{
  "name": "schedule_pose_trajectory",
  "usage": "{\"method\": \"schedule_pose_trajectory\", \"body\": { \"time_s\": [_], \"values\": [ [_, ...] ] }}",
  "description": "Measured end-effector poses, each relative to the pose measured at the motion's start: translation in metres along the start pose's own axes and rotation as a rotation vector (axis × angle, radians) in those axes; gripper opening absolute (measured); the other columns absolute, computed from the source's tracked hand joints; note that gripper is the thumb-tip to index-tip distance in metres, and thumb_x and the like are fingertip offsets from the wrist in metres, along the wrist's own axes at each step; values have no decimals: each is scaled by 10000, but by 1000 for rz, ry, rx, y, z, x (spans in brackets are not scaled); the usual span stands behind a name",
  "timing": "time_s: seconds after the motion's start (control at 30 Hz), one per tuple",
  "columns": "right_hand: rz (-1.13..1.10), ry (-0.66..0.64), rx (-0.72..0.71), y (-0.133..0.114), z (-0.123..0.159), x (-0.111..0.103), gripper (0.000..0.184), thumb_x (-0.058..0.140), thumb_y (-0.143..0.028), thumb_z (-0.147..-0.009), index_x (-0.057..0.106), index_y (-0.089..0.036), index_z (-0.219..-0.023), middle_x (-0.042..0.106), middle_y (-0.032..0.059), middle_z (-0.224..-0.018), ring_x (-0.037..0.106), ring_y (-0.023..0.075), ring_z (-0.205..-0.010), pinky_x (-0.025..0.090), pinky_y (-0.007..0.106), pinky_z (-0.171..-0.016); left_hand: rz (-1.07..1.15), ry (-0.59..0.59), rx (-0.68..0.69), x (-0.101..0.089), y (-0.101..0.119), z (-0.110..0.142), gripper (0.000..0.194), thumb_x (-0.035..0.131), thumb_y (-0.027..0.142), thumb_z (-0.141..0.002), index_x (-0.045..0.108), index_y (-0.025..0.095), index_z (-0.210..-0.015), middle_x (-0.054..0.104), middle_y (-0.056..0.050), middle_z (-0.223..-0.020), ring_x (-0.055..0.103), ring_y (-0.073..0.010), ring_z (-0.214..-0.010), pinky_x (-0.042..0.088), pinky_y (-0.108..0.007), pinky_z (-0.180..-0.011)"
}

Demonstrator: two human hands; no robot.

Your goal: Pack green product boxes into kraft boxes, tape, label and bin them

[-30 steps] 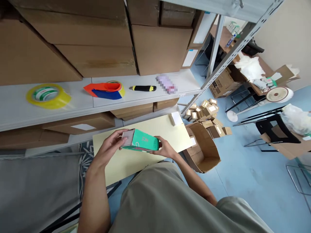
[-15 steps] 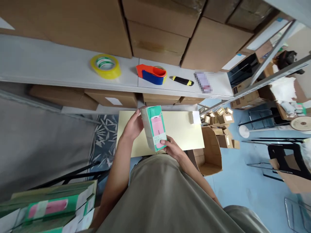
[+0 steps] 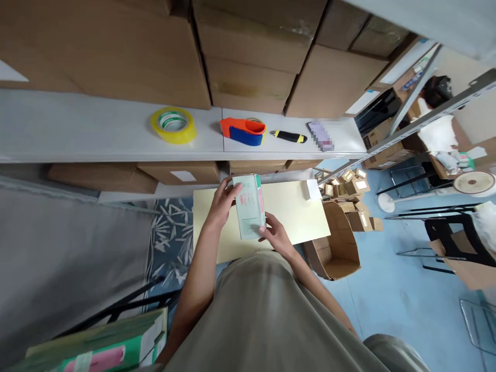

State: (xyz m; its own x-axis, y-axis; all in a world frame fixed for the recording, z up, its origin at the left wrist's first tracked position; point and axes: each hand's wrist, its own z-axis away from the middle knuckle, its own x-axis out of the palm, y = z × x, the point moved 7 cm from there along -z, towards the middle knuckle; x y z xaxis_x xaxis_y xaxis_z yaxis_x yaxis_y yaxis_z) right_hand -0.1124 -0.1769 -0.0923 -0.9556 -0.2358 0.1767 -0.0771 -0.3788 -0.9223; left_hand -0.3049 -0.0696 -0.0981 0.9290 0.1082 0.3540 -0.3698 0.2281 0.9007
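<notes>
Grips a pale-green oblong cardboard box (image 3: 249,211) between curled left hand (image 3: 221,202) and right hand (image 3: 276,233), apparently inspecting, needing steady support to turn.

No legible text. On the pale face of the product carton (image 3: 250,212), small lines of print beside a row of pink figures (image 3: 247,199), too fine to read. Inside the yellow tape roll (image 3: 176,137), green-and-white core markings, unreadable. On a lower-shelf cardboard box (image 3: 206,173), a white label (image 3: 183,176), illegible.

Pale shelf (image 3: 116,124) with cardboard boxes (image 3: 248,82), tape roll (image 3: 176,136), tape dispenser (image 3: 244,135), cutter (image 3: 290,136), cream table (image 3: 289,209) with white box (image 3: 311,190)
</notes>
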Motion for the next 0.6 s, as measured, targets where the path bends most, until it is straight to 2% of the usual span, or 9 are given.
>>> {"method": "schedule_pose_trajectory", "body": {
  "time_s": [0.07, 0.17, 0.33, 0.47, 0.53, 0.6],
  "values": [
    [107, 113, -34, -3, 2, -6, 820, 903, -654, -886, 649, -298, -1579, 784, 77, -1245, 738, 187, -925, 647, 283, -717, -61, -10, -2, 10, 6, -5, 748, 959, 710, -767, 706, 273, -1318, 817, -49, -1069, 786, -247, -931, 575, -283, -694],
    [150, 280, -55, -1, 6, -16, 867, 939, -566, -867, 625, -275, -1621, 776, 59, -1142, 715, 162, -807, 631, 282, -674, -102, -71, 13, 36, 18, -13, 785, 935, 748, -780, 704, 250, -1341, 817, -63, -1038, 779, -252, -907, 583, -300, -699],
    [43, 483, -172, -17, 21, -26, 868, 940, -525, -884, 623, -264, -1649, 781, 64, -1160, 758, 188, -836, 696, 359, -779, -106, -239, 64, 97, 40, -26, 850, 905, 798, -794, 731, 224, -1395, 820, -80, -1069, 777, -275, -1010, 598, -326, -800],
    [-40, 558, -265, -43, 43, -30, 827, 916, -611, -893, 669, -261, -1601, 795, 73, -1198, 768, 231, -954, 714, 380, -803, -17, -418, 19, 143, 49, -24, 906, 894, 768, -837, 660, 257, -1548, 822, -82, -1178, 769, -271, -1078, 592, -334, -857],
    [-98, 569, -304, -53, 54, -33, 724, 883, -669, -908, 739, -258, -1486, 800, 82, -1261, 765, 243, -1027, 711, 366, -810, 107, -516, -72, 160, 46, -17, 882, 867, 759, -863, 638, 286, -1572, 822, -71, -1179, 768, -251, -1045, 588, -328, -841],
    [-199, 552, -310, -53, 61, -34, 645, 880, -706, -897, 790, -240, -1334, 808, 92, -1249, 767, 238, -1015, 694, 345, -803, 206, -624, -142, 172, 42, -6, 791, 868, 705, -874, 671, 294, -1520, 826, -67, -1185, 769, -245, -1016, 582, -323, -819]
  ]
}}
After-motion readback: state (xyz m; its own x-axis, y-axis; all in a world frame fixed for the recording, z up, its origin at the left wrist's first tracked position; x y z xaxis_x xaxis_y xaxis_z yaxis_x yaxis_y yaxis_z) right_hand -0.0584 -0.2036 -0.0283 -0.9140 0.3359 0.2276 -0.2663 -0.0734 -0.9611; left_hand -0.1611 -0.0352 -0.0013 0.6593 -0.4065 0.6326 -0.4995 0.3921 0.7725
